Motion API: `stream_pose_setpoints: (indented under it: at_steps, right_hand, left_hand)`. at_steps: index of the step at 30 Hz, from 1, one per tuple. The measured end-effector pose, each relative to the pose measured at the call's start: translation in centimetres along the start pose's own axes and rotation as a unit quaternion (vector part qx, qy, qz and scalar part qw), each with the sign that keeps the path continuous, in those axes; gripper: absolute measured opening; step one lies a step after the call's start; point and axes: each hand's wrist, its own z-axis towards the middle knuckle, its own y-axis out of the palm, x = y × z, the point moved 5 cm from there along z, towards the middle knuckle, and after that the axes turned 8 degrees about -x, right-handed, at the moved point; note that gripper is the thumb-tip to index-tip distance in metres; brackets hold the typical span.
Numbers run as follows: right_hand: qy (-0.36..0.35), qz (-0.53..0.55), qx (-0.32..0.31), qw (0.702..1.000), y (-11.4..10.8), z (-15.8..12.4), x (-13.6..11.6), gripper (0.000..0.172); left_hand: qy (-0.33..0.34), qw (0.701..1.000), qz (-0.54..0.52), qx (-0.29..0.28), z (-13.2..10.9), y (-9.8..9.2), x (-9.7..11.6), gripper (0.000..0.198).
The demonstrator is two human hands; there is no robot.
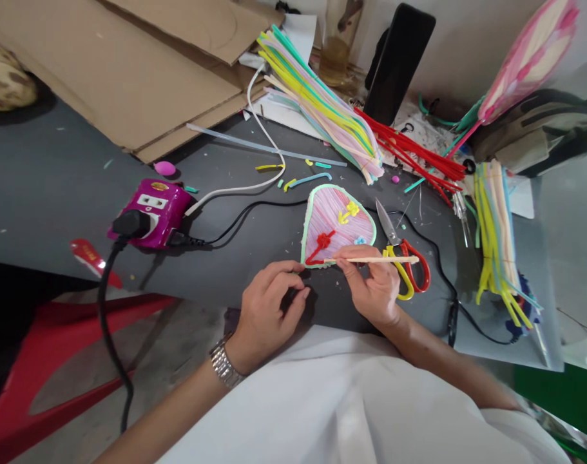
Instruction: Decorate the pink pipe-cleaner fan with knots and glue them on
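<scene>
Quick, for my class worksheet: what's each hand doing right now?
Left hand: partly open, fingers curled, one fingertip at the decorated panel's near-left corner.
Right hand: closed, holding a thin cream stick.

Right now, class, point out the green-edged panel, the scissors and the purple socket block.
Green-edged panel (329,216): head view, on its striped middle.
Scissors (392,238): head view, on the blades near the pivot.
Purple socket block (170,211): head view, on its casing.

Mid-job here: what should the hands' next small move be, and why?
Probably press the red strip down along the near edge of the panel: the right hand holds the pale stick with its tip at that strip, and the left hand has fingertips by the panel's corner, seemingly well placed to steady it.
</scene>
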Motion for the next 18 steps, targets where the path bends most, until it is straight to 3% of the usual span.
stream_pose_setpoints:
  at_steps: [13, 18]
  right_hand:
    - [-0.035, -0.026, -0.016, 0.999, 0.59, 0.38, 0.03, 0.014]
    - [0.015, 0.029, 0.051, 0.998, -0.32, -0.21, 0.29, 0.01]
  left_hand:
    - [-0.001, 1.0, -0.002, 0.0, -0.14, 0.14, -0.18, 0.008]
    - [-0.002, 1.0, -0.007, -0.002, -0.05, 0.03, 0.03, 0.009]
